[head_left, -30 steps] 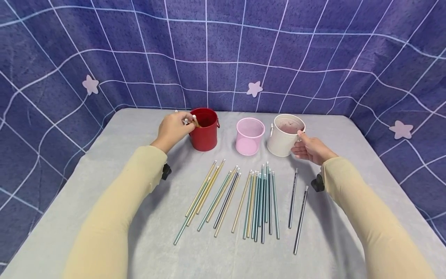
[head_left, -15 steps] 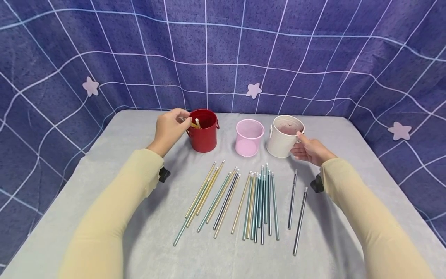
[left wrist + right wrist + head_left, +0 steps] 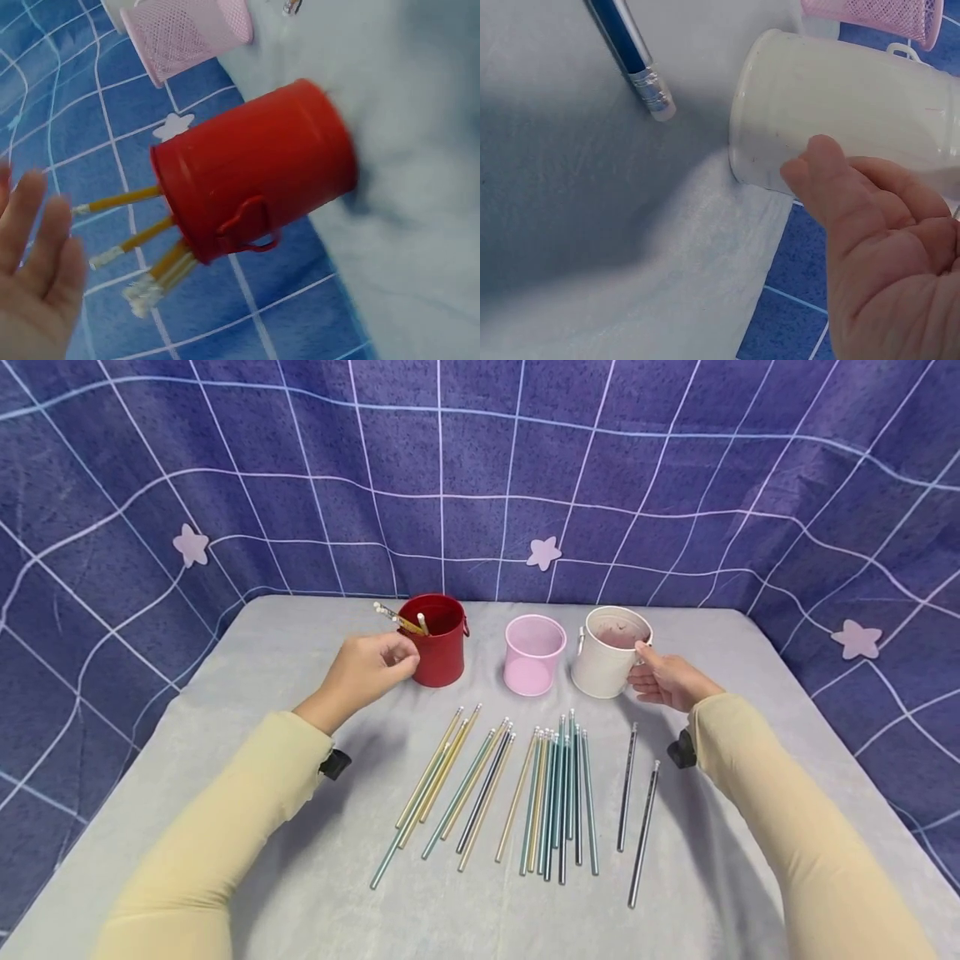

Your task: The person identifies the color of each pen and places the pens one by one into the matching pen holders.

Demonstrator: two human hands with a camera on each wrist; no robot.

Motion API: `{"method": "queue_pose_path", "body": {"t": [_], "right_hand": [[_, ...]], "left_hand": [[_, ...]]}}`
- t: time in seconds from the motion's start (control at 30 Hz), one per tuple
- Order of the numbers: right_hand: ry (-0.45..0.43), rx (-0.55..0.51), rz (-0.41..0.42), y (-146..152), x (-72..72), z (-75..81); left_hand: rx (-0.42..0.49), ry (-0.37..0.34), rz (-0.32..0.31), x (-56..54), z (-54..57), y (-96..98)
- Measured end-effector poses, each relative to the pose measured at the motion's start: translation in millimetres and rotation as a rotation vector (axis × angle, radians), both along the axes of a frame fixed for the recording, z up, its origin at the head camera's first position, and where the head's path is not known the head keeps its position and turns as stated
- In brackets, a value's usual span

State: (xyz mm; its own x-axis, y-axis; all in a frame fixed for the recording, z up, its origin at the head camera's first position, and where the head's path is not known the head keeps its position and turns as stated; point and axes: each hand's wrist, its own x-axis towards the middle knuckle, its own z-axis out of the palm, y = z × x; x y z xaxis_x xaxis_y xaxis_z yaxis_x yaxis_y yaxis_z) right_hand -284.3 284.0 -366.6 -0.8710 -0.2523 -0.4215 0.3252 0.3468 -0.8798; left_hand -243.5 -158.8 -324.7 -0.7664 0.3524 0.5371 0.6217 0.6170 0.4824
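Observation:
Several yellow pencils (image 3: pixel 124 199) stand in the red bucket (image 3: pixel 438 656), their white eraser ends leaning out over its rim. Just in front and left of this bucket is my left hand (image 3: pixel 367 672), fingers loosely bent with nothing in them. In the left wrist view its fingers (image 3: pixel 56 247) are apart from the pencil ends. At the right, my right hand (image 3: pixel 671 681) holds the white bucket (image 3: pixel 603 664) by its side, thumb at the rim. Its fingers (image 3: pixel 825 161) lie against the bucket wall in the right wrist view.
A pink mesh cup (image 3: pixel 532 664) stands between the two buckets. Gold, teal and dark pencils (image 3: pixel 558 802) lie in loose groups on the grey tabletop (image 3: pixel 315 877). Two dark pencils (image 3: pixel 645 835) lie farther right. A blue grid-patterned cloth (image 3: pixel 480 468) hangs behind.
My left hand has let go of the yellow pencils in the red bucket and drawn back towards me, down and left. My right hand stays at the white bucket.

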Motion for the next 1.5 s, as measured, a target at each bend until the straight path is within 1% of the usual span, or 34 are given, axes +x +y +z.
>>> {"method": "queue_pose_path", "body": {"t": [0.07,0.1,0.17,0.23,0.3,0.37,0.43,0.57,0.63,0.77,0.87,0.97,1.03,1.17,1.27,1.37,1.5], "right_hand": [[-0.017,0.011,0.016,-5.5,3.6,6.9],[-0.028,0.013,0.024,-7.7,5.0,10.3],[-0.054,0.011,0.054,-10.0,5.9,14.7],[-0.072,0.017,0.088,-10.1,4.7,16.6],[-0.091,0.025,0.126,-9.3,3.2,17.9],[-0.11,0.04,0.161,-8.3,1.8,19.1],[-0.128,0.051,0.19,-8.1,0.9,21.0],[-0.139,0.064,0.206,-8.7,-0.5,23.8],[-0.136,0.065,0.202,-8.5,-0.8,23.8],[-0.125,0.051,0.19,-7.4,-0.4,21.8],[-0.117,0.036,0.184,-7.2,0.9,20.2],[-0.115,0.022,0.167,-8.1,2.9,19.1],[-0.116,0.023,0.158,-9.1,3.0,19.0],[-0.133,0.013,0.123,-13.7,2.2,20.7],[-0.156,0.009,0.091,-16.0,0.8,21.9],[-0.176,0.027,0.083,-14.8,-1.5,23.7],[-0.187,0.056,0.098,-11.5,-3.8,25.4]], "left_hand": [[-0.086,-0.165,-0.042,0.4,-4.8,-4.5],[-0.129,-0.242,-0.072,-0.4,-7.9,-6.8],[-0.217,-0.357,-0.132,-2.3,-14.3,-11.5],[-0.273,-0.43,-0.19,-3.6,-20.5,-14.8],[-0.303,-0.486,-0.22,-4.1,-25.6,-16.7],[-0.323,-0.519,-0.232,-3.7,-29.9,-16.7],[-0.351,-0.564,-0.231,-2.5,-33.6,-15.3],[-0.44,-0.618,-0.221,-1.3,-39.0,-10.1],[-0.481,-0.628,-0.218,-2.7,-40.2,-6.0],[-0.542,-0.613,-0.209,-12.9,-41.3,2.6],[-0.564,-0.605,-0.176,-22.7,-41.3,8.2],[-0.594,-0.617,-0.138,-28.9,-41.6,13.7],[-0.627,-0.643,-0.13,-31.2,-44.1,16.7],[-0.714,-0.727,-0.149,-31.4,-48.6,23.4],[-0.765,-0.761,-0.161,-29.9,-51.2,27.7],[-0.772,-0.789,-0.128,-28.3,-52.1,30.6],[-0.746,-0.828,-0.085,-28.4,-50.8,31.6]]}}
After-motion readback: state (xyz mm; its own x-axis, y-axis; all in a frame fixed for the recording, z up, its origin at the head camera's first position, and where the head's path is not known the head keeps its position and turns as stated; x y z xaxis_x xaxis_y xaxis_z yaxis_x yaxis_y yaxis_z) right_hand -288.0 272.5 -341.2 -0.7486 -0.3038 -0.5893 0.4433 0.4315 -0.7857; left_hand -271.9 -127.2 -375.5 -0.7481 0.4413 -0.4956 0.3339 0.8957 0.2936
